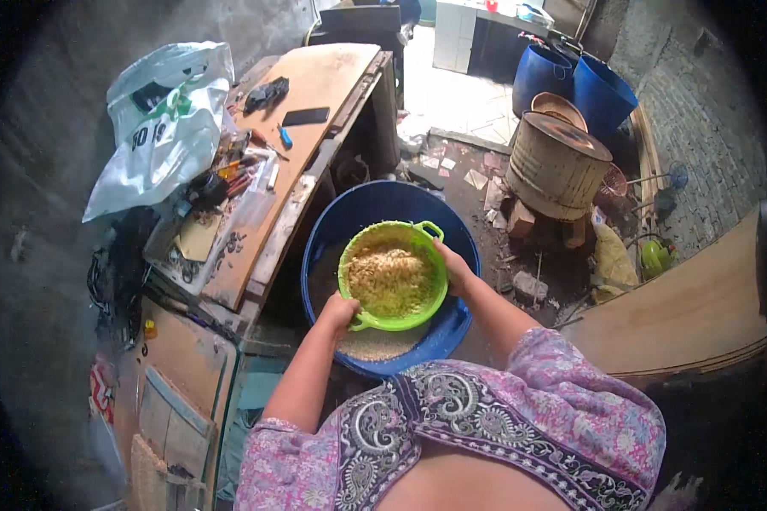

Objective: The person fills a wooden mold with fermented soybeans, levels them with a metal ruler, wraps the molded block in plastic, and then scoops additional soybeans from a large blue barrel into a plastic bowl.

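A green plastic colander (392, 274) full of pale yellow-brown grains hangs over a large blue basin (383, 204). My left hand (339, 311) grips the colander's near-left rim by its handle. My right hand (453, 266) grips the right rim. More of the same grains lie in the bottom of the blue basin under the colander. The colander's second handle sticks out at its far right edge.
A wooden worktop (315, 102) on the left carries a phone, a dark cloth, tools and a white plastic bag (164, 119). Ahead on the right, a round metal drum (558, 163) rests on bricks beside two blue barrels (571, 81). A wooden board (699, 307) lies at the right.
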{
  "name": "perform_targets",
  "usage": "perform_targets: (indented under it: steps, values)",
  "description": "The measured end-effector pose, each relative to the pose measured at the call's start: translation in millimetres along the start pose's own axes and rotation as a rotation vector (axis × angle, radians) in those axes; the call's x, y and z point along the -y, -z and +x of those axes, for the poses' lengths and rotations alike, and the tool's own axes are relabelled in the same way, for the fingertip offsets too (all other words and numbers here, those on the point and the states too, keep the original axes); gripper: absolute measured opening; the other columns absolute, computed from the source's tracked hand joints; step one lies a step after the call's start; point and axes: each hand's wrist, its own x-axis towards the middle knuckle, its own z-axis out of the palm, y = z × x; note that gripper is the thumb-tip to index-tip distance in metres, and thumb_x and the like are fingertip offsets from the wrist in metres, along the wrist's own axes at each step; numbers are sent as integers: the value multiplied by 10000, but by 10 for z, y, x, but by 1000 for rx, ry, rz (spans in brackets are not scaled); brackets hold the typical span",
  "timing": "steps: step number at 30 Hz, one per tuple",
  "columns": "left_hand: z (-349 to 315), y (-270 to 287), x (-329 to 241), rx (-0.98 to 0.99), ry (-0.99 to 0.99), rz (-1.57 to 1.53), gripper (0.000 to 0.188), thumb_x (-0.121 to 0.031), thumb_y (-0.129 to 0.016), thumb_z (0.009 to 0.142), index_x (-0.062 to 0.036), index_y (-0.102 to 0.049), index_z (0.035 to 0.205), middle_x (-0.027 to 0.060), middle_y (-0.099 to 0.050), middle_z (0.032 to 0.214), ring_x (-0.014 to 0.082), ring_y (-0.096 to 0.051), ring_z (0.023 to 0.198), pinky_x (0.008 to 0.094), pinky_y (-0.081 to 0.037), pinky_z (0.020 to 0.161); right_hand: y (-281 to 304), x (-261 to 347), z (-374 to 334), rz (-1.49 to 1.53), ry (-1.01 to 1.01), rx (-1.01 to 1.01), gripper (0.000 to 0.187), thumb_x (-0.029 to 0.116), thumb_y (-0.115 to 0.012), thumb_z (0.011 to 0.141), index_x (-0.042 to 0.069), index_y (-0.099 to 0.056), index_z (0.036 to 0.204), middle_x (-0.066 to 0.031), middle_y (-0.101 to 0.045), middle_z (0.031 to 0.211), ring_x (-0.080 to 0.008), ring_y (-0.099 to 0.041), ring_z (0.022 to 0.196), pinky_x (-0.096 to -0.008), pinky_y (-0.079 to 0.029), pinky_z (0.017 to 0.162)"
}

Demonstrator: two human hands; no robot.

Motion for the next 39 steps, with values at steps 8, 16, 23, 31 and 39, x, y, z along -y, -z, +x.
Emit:
perform_targets:
  steps: [8,16,23,31,39]
  values:
    - [35,184,123,-72,-234,56,497,1,-503,650,-22,-439,1142,103,-568,968,209,-582,786,336,-485,650,-60,-161,-83,98,133,129,492,429,-417,874,54,-487,1184,-131,-528,1151,-259,-509,1024,-387,-385,898]
    - [-258,10,305,-227,-451,70,404,9,-481,672,-43,-465,1072,93,-563,876,208,-569,681,354,-490,570,-52,-128,-189,69,236,193,479,422,-440,869,36,-510,1143,-106,-570,1080,-232,-558,939,-361,-423,853]
    - [-224,-145,454,-206,-146,-144,403,18,-482,641,-50,-483,1038,63,-573,821,166,-546,621,284,-431,457,-76,91,-72,-161,-31,105,498,445,-427,878,43,-501,1163,-136,-556,1110,-244,-552,956,-377,-411,880]
    - [-902,-105,425,-270,-197,-516,188,-61,-526,697,-15,-542,879,59,-549,714,177,-553,627,309,-476,570,-487,1000,-515,-649,-41,847,992,272,-805,565,49,-237,1347,-88,-429,1270,-240,-479,1095,-346,-442,860]
    - [-1690,-78,668,10,-566,-962,445,-166,-500,692,-33,-529,1116,149,-511,1182,273,-484,1093,388,-334,964,-826,741,-87,-466,53,1000,1060,178,-839,510,33,-210,1351,-112,-398,1294,-241,-387,1199,-382,-350,972]
